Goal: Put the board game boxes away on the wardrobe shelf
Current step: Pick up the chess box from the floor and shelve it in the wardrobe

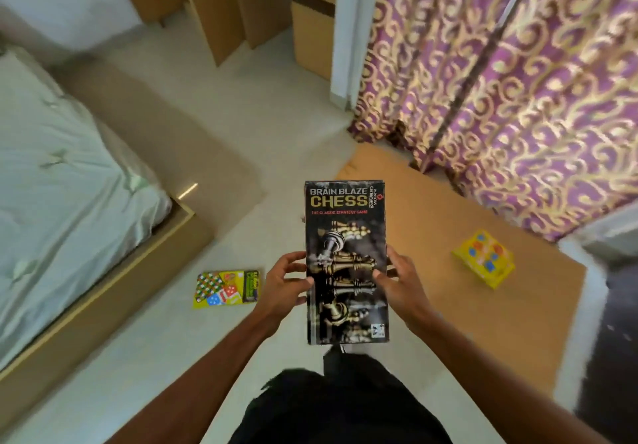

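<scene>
I hold a black chess box [345, 236] flat in front of me, its printed lid facing up. My left hand [286, 281] grips its left edge and my right hand [400, 279] grips its right edge. On the floor to the lower left lies a flat, colourful ludo box [226, 288]. A small yellow box [483, 267] with coloured shapes sits on a brown mat [431, 298] to the right. No wardrobe shelf shows clearly in this view.
A bed [51, 184] with a pale green sheet and a wooden frame fills the left side. Purple and gold curtains [500, 81] hang at the right. Wooden furniture panels [221, 12] stand at the top. Pale tiled floor [293, 115] lies between them.
</scene>
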`<state>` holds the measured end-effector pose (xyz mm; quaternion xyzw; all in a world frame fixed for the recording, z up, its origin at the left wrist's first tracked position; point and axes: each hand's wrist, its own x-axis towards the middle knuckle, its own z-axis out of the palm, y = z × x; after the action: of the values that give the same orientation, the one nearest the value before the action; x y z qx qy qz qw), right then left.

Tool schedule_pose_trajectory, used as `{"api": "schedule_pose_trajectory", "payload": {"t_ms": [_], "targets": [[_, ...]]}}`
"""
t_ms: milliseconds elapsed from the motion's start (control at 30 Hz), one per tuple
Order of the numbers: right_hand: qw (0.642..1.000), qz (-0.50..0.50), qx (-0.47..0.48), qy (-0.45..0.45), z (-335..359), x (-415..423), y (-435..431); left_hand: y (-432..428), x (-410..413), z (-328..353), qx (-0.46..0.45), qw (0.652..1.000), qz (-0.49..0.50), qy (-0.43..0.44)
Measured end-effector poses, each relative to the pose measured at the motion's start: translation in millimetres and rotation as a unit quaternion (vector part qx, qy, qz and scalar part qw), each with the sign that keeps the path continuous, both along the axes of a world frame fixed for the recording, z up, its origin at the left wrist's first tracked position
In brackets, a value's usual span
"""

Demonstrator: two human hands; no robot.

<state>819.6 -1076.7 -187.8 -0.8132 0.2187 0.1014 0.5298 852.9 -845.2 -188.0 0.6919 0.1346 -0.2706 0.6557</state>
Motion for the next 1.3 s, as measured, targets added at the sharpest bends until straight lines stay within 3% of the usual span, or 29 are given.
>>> {"api": "schedule_pose_trajectory", "payload": {"t_ms": [200, 300, 567, 1300], "targets": [[0.987, 0.153, -0.019, -0.039, 2, 188, 34, 37, 126, 2, 0.035, 0.992, 0.115, -0.035], [0.983, 0.183, -0.029, -0.003, 1, 272, 62, 61, 192, -7, 0.031, 0.984, 0.170, -0.036], [0.963, 0.263, -0.047, -0.025, -11, 500, 150, 145, 394, -24, 0.042, 0.968, 0.243, -0.039], [0.931, 0.353, -0.047, -0.075, -7, 1065, 430, 405, 920, 8, 0.097, 0.954, 0.270, -0.089]]}}
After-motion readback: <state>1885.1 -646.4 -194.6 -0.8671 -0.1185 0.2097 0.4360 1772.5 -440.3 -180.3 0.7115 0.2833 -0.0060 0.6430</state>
